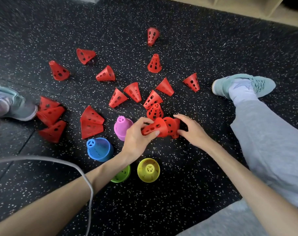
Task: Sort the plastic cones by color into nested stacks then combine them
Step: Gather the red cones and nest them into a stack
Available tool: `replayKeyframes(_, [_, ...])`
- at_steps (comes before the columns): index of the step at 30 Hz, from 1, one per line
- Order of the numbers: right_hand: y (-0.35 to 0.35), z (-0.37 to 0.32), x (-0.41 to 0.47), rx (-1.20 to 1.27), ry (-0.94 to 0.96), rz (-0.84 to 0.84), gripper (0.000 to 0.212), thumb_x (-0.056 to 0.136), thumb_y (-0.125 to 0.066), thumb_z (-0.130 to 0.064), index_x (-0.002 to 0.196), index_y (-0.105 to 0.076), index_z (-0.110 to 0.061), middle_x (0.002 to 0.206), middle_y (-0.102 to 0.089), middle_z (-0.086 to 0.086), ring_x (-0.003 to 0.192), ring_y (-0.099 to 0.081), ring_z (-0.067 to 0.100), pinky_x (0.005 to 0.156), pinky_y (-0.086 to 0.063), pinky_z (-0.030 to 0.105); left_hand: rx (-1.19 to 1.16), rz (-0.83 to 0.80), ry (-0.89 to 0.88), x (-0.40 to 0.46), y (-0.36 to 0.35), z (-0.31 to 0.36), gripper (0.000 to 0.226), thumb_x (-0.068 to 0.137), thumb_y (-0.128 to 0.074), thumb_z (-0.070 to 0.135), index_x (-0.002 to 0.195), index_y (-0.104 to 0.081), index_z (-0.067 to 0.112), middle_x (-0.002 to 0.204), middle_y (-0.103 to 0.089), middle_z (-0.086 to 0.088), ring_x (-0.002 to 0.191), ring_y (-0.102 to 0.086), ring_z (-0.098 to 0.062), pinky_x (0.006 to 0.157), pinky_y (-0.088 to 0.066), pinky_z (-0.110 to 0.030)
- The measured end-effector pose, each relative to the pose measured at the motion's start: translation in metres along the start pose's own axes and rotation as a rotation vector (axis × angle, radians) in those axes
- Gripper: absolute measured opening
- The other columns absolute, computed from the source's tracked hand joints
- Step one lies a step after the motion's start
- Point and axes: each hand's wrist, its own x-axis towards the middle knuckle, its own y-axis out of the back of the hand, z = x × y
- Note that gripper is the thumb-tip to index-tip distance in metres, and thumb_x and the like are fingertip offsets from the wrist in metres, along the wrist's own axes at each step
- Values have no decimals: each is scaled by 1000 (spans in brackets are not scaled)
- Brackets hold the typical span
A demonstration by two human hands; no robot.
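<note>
Two hands work the red cones: the left hand point(136, 137) pinches a red cone point(155, 128) on its side, seemingly to nest it. The right hand point(189, 128), fingers curled, steadies another red cone point(170, 125) on the floor point(178, 193).

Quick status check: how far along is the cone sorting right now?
Done: pink stack, blue stack, green stack and yellow stack stand sorted. In hand: left hand grips a red cone; right hand holds more red cones. Left: many loose red cones, then combining.
</note>
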Motion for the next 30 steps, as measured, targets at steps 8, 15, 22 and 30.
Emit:
replayKeyframes(8, [-11,0,-8,16,-44,88,18,96,-67,-18,103,-69,-35,107,-61,-15,105,-58,10,91,-45,33,74,-69,39,0,2,-10,35,85,-84,18,112,-61,19,99,-71,5,83,-67,-2,71,-49,-10])
replayKeyframes(15, [-6,-17,-16,84,-17,105,15,96,-67,-20,97,-75,-32,94,-72,-22,100,-63,1,94,-47,32,91,-104,34,-1,2,-10,36,86,-82,15,112,-58,17,103,-64,14,90,-61,9,74,-44,-3])
replayKeyframes(22, [3,-31,-18,95,56,85,13,96,-67,-23,102,-77,-29,108,-72,-12,108,-62,10,102,-47,39,104,-194,3,-1,0,-10,39,88,-79,14,109,-47,21,119,-64,-2,93,-69,-22,80,-59,-33])
replayKeyframes(30, [24,-52,-32,121,82,136,15,96,-67,-23,97,-77,-34,105,-69,-9,100,-61,8,85,-42,26,55,-302,-55,-2,1,-1,71,92,-76,19,151,-41,36,128,-56,18,120,-53,14,104,-52,-33])
